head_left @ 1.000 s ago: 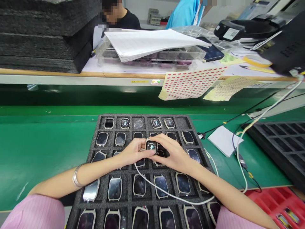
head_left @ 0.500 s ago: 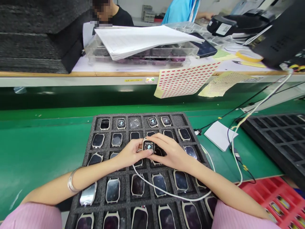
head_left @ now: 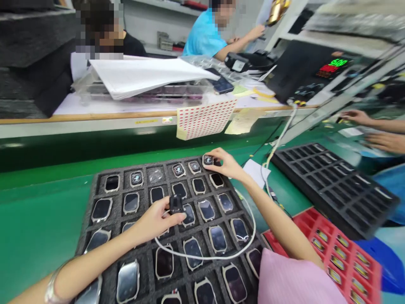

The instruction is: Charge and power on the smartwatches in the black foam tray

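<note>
My left hand (head_left: 156, 219) is closed on a small black charging clip (head_left: 176, 204) with a white cable (head_left: 209, 257) that loops over the tray. In my right hand (head_left: 227, 165) a smartwatch case (head_left: 208, 160) with a lit dial is gripped by the fingertips. That hand is over the back right corner pocket of the dark grey foam tray (head_left: 124, 182). Strapless watch cases sit in the pockets below both hands. A lit watch (head_left: 194, 167) lies just left of the held one, and most other screens are dark.
Red tray (head_left: 303, 223) with small parts lies at right, beside a black compartment tray (head_left: 332, 181). A white pad (head_left: 257, 172) sits behind my right wrist. The shelf carries papers (head_left: 148, 76) and a power supply (head_left: 306, 71). Co-workers sit opposite; another person's hands (head_left: 379, 131) show at right.
My hands have moved apart. The right one has carried the watch to the tray's back right corner; the left keeps the black clip over the middle. The view has swung right.
</note>
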Demonstrator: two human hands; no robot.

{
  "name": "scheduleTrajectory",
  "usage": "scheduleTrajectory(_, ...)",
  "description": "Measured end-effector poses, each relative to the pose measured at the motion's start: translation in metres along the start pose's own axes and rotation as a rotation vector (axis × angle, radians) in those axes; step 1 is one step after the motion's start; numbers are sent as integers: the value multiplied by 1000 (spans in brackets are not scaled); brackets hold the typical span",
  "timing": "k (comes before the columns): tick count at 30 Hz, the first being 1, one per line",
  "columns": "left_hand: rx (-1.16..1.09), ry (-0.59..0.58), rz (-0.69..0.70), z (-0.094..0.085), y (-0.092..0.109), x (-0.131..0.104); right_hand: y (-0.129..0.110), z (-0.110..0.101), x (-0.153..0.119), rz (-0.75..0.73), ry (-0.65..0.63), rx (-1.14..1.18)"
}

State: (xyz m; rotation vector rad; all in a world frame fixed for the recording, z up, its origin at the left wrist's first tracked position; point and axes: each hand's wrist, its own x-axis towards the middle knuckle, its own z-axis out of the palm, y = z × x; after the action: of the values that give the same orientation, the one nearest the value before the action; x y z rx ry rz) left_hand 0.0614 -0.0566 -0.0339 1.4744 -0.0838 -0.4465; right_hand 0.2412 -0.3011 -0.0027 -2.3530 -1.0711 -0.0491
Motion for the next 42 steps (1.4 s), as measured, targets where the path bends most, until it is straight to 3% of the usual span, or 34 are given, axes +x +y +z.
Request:
scheduleTrajectory(3,4,16,2,3,0,-2,12,-6,-7,-19,-94,-108)
scheduleTrajectory(8,10,89,-38,6,-11,-2,-12,-28,-29,-9,-252,-261)
scheduleTrajectory(12,17,80,-147,5,-19,-3,-27,-28,-48,25,-395,-297)
scheduleTrajectory(16,2,51,-191,4,-15,-5,-24,-21,-54,73,-395,-287)
scheduleTrajectory(19,8,33,-158,2,-6,-8,-25,-29,-52,82,-357,-228)
scheduleTrajectory(23,-32,-84,-102,0,6,-10,-48,-35,-44,39,-300,-41)
scheduleTrajectory(26,-81,-184,-94,-5,10,-7,-78,-19,-37,-9,-168,220)
scheduleTrajectory(30,-103,-218,-35,-12,5,-1,-110,22,-36,-175,-195,238)
scheduleTrajectory(34,-80,-166,38,-12,-4,3,-117,49,-33,-215,-187,123)
scheduleTrajectory(39,-64,5,75,-7,-7,6,-117,56,-27,-232,-191,94)
scheduleTrajectory(42,-37,71,105,-5,-6,4,-116,65,-29,-218,-120,126)
